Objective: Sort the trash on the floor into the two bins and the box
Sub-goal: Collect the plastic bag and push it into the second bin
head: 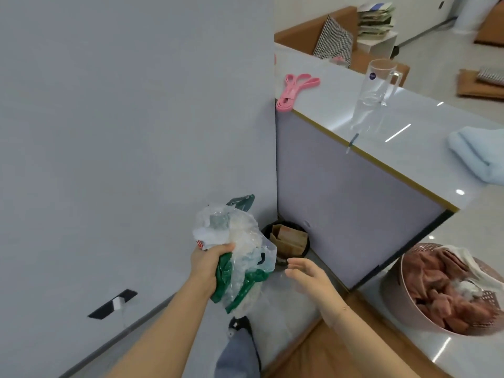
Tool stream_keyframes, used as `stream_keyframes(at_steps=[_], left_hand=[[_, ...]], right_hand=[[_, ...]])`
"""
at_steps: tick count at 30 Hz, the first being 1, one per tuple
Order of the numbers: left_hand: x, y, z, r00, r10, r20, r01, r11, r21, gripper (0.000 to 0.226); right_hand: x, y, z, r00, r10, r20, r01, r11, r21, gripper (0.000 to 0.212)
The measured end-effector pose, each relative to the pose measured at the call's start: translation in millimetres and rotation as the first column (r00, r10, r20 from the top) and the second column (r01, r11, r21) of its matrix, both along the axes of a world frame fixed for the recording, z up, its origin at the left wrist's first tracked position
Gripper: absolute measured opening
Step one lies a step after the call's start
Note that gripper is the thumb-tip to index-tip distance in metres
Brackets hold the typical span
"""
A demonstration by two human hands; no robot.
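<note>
Head view: left hand (211, 264) clutching plastic bags (240, 255), right hand (305, 274) open.

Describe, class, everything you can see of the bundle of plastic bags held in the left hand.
The bundle of plastic bags is a crumpled wad of thin, clear and whitish film with dark green parts and a small red print near the thumb. The left hand grips it around the middle, holding it in the air in front of the wall, above the floor and just left of the black bin. Nothing else touches it; the open right hand is apart from it.
</note>
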State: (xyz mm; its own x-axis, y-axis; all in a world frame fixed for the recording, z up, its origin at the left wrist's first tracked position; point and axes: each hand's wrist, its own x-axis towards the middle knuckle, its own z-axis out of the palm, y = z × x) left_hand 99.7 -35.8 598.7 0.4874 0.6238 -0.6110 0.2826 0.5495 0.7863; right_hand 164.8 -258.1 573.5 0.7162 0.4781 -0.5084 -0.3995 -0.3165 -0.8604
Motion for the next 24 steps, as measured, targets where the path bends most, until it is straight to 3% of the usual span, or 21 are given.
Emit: stream_keyframes(at_steps=[7,10,13,15,16,19,24], left_hand=[[87,81,-105,0.980,-0.055,-0.191,0.045,0.997,-0.055,0.050],[130,110,-149,0.961,-0.111,-0.254,0.115,0.993,0.000,0.060],[168,122,-201,0.927,-0.189,-0.323,0.225,0.971,0.080,0.050],[175,119,-215,0.903,-0.243,-0.353,0.310,0.939,0.148,0.052],[186,118,-248,0.887,-0.281,-0.367,0.356,0.921,0.155,0.056],[194,114,-287,0.868,-0.311,-0.388,0.399,0.901,0.170,0.049],[216,118,-364,0.859,-0.230,-0.458,0.339,0.925,0.172,0.052]], right_hand=[[92,65,-92,0.997,0.072,0.012,-0.063,0.936,-0.346,0.026],[141,95,-139,0.981,0.192,0.016,-0.163,0.872,-0.462,0.036],[180,107,-193,0.964,0.266,-0.004,-0.225,0.806,-0.548,0.046],[193,106,-210,0.952,0.307,-0.008,-0.251,0.763,-0.596,0.053],[206,105,-239,0.945,0.325,-0.030,-0.273,0.740,-0.615,0.059],[229,103,-280,0.893,0.449,0.012,-0.324,0.663,-0.675,0.075],[285,120,-358,0.772,0.626,0.111,-0.331,0.544,-0.771,0.090]])
